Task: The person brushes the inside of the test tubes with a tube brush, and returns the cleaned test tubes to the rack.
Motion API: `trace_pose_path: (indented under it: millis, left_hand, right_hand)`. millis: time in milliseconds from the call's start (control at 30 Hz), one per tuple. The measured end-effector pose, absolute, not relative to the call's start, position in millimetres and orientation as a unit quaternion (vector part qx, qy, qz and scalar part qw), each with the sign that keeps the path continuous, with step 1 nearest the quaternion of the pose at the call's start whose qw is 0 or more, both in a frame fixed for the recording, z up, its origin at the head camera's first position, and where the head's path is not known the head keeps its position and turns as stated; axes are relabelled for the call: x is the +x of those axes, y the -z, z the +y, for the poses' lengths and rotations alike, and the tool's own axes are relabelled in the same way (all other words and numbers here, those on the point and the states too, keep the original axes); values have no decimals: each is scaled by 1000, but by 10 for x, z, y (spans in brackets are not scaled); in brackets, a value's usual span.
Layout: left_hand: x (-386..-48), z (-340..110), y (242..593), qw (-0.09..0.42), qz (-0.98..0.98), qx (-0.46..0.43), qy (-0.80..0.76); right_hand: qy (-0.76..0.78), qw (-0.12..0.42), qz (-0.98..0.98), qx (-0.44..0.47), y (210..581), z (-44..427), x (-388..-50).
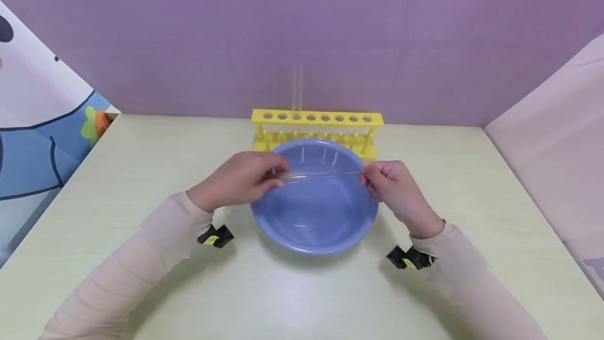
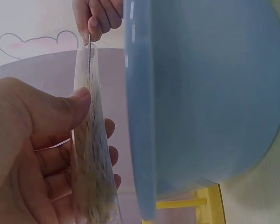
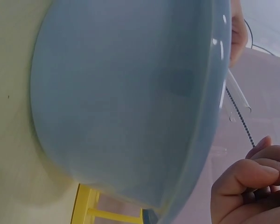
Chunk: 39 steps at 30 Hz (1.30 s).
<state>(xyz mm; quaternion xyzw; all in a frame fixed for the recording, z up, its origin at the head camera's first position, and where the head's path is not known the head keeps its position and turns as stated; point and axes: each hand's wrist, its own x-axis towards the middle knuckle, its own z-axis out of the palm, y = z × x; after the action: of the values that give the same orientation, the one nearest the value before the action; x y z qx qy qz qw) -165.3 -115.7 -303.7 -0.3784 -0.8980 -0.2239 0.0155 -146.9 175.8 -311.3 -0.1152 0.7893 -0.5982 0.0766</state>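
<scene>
Blue basin point(image 1: 315, 224) sits mid-table, and right over it there's a clear tube point(image 2: 99, 126) lying roughly sideways in the left hand point(image 1: 240, 177), thumb on one side and fingers wrapped round the other. The right hand point(image 1: 391, 185) is up by the basin's far right edge, fingers curled in tight and pinching the twisted wire of a brush point(image 3: 240, 116) whose bristles are inside the tube. Both forearms angle in from the bottom corners, yellow rack point(image 1: 317, 117) just behind the basin.
</scene>
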Motion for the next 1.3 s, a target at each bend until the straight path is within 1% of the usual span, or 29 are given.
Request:
trace_pose_path:
  millis: [767, 1167, 1300]
  left_hand:
    - [-1638, -1073, 3042, 25, -892, -394, 222]
    - [-1627, -1058, 3036, 22, -890, -393, 229]
    - [-1632, -1054, 3033, 18, -887, -400, 229]
  right_hand:
    - [571, 99, 804, -135, 3183, 1553, -1476]
    - [550, 86, 817, -148, 3207, 1535, -1479]
    - [527, 65, 830, -171, 3219, 1575, -1492]
